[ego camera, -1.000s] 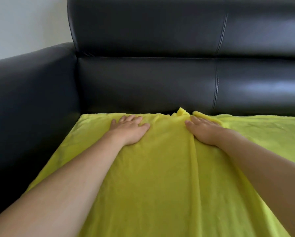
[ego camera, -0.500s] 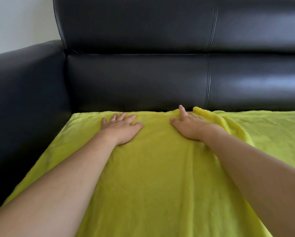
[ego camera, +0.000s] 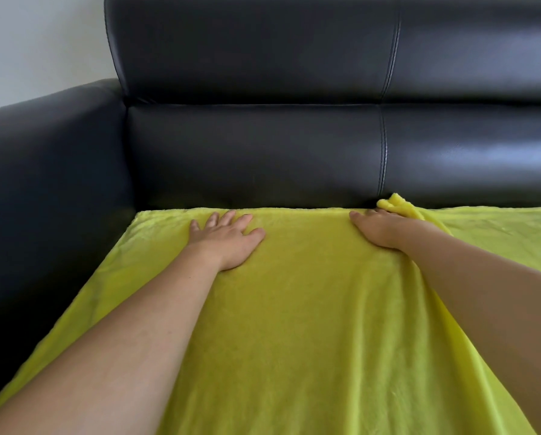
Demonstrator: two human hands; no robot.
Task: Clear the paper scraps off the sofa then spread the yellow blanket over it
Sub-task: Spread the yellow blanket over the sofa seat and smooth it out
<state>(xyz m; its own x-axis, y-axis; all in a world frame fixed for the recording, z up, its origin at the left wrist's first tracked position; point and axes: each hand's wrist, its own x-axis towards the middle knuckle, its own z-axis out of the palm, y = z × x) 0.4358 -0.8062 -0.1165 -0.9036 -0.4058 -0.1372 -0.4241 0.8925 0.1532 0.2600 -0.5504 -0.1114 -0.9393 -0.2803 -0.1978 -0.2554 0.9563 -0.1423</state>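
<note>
on the sofa (ego camera: 262, 158), the yellow blanket (ego camera: 310, 309) lies under 2 flat, spread-apart hands: left hand (ego camera: 228, 238), right hand (ego camera: 379, 229).

A black sofa backrest (ego camera: 262, 158) rises directly behind the yellow blanket (ego camera: 294, 324), blocking any reach farther back, and the armrest (ego camera: 49, 183) walls off the left side. A raised blanket fold (ego camera: 399, 205) bunches against the backrest just beyond the right hand (ego camera: 380, 227). Smooth blanket lies open between both hands.
</note>
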